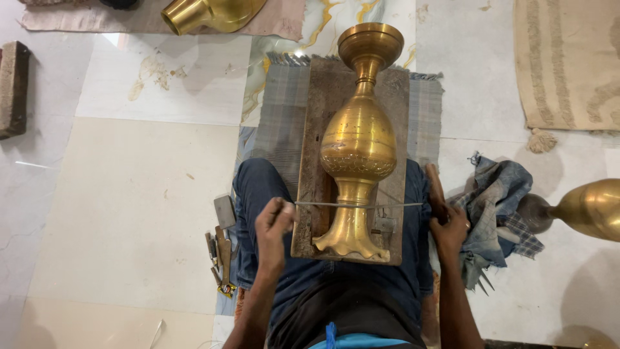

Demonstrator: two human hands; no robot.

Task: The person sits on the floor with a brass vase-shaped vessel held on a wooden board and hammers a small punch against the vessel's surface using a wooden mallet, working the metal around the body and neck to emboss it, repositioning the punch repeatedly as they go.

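A tall brass vase (359, 139) lies on its side on a worn wooden board (321, 116) that rests across my lap. My left hand (274, 223) pinches one end of a thin metal rod (358, 204) that runs across the vase's narrow stem, near its flared scalloped foot. My right hand (450, 227) grips a brown wooden handle (434, 190) at the board's right edge. Whether the rod joins that handle I cannot tell.
Small metal hand tools (221, 242) lie on the floor by my left thigh. A crumpled blue checked cloth (497, 207) sits at my right, next to another brass vessel (584, 208). A third brass piece (210, 13) lies at the top, a brick (13, 87) far left, a beige mat (568, 61) top right.
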